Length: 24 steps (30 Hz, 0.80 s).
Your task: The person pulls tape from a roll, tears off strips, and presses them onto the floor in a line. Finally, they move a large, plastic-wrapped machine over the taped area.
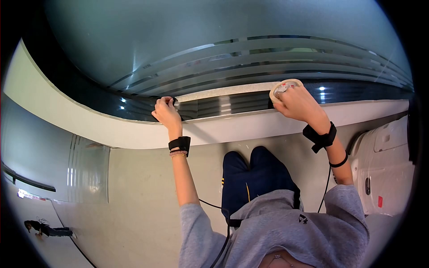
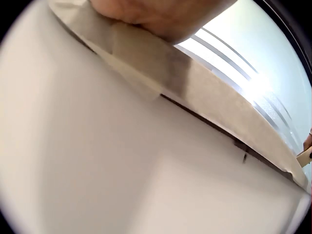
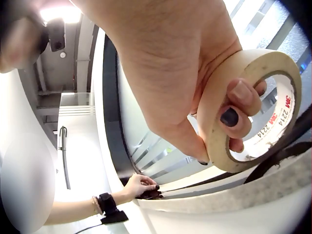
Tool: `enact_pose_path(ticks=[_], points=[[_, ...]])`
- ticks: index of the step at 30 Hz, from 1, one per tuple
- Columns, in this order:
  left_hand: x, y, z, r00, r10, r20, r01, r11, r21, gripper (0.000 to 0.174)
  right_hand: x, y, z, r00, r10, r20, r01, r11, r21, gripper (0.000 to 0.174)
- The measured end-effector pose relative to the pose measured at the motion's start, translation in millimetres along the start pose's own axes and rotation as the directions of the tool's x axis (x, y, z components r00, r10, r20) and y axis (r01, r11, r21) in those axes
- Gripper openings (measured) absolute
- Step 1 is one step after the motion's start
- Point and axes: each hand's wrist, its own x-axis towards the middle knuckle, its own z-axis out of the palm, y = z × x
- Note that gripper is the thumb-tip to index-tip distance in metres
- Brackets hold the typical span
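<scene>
My right hand (image 1: 300, 102) grips a roll of masking tape (image 3: 219, 117), its fingers curled through the ring and the thumb on the outer side. Printing "3M 2214" shows inside the core. From the roll a pale strip of tape (image 1: 228, 91) stretches leftward along the base of the frosted glass. At the strip's other end, my left hand (image 1: 166, 111) pinches the tape with bent fingers. In the left wrist view the tape strip (image 2: 219, 100) runs out from under the left hand (image 2: 156, 17); the fingertips are hidden there.
Frosted glass (image 1: 214, 27) with clear stripes rises behind a dark ledge (image 1: 241, 105). A white curved panel (image 1: 250, 127) edges the ledge. A white wrapped case (image 1: 380, 156) stands at right. Cables run from the wrist straps. Another person (image 1: 47, 228) shows at far lower left.
</scene>
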Motion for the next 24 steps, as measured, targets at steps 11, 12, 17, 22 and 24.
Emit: enact_pose_path(ticks=[11,12,17,22,24], points=[[-37,26,-25,0.893,0.402,0.203,-0.442,0.870,0.218,0.029,-3,3,6,0.998,-0.036,-0.048,0.035,0.999,-0.015,0.028],[-37,30,-24,0.893,0.400,0.205,-0.440,0.870,0.221,0.029,-3,2,6,0.998,-0.039,-0.047,0.039,0.999,-0.011,0.028],[-35,46,-14,0.847,0.353,0.397,-0.469,0.848,0.246,0.027,-3,3,6,1.000,-0.028,-0.010,0.029,1.000,0.012,0.025],[-39,69,15,0.876,0.305,0.372,-0.462,0.753,0.469,0.025,-4,0,4,0.998,-0.046,-0.047,0.045,0.999,-0.006,0.027],[-39,96,12,0.863,0.270,0.426,-0.463,0.758,0.459,0.024,-3,-1,3,0.998,-0.046,-0.041,0.046,0.999,-0.009,0.028]])
